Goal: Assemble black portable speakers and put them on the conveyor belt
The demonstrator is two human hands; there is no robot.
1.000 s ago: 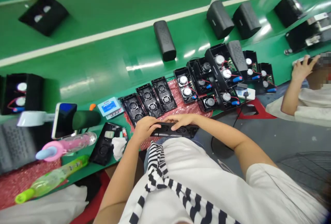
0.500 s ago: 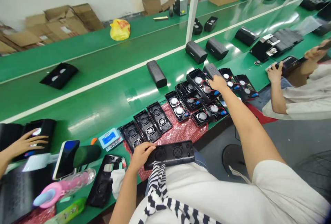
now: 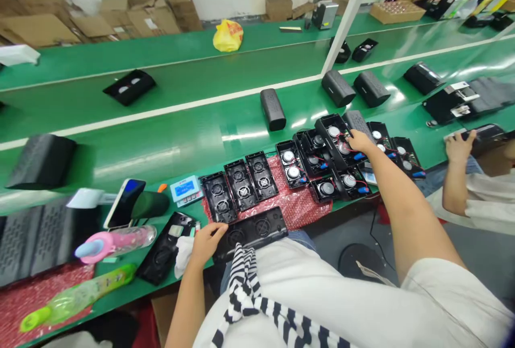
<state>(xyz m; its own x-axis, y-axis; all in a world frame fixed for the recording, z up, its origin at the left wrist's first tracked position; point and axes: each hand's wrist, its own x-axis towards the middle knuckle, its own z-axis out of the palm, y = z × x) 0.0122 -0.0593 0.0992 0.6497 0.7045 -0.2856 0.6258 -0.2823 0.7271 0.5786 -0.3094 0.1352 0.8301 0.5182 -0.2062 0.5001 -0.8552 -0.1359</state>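
Observation:
My left hand (image 3: 208,239) is closed on the end of an empty black speaker housing (image 3: 263,227), held tilted against my lap with two round grilles facing up. My right arm is stretched out, and my right hand (image 3: 361,142) grips the edge of an open speaker housing (image 3: 333,132) that lies on top of others. Silver-backed speakers with red wires and blue connectors sit inside it. Close by is another wired housing (image 3: 292,164). Between my hands stand several empty housings (image 3: 240,184) in a row on red bubble wrap (image 3: 295,214).
Left of the row are a blue-screened device (image 3: 186,190), a phone (image 3: 125,203), a pink-capped bottle (image 3: 116,243) and a green bottle (image 3: 80,291). Finished-looking black cases (image 3: 272,109) stand on the green line. A co-worker's hand (image 3: 461,147) works at the right.
The view has swung left, so the bench appears shifted right. A co-worker's hand at the left has gone from view. Both my hands keep their holds on the housings.

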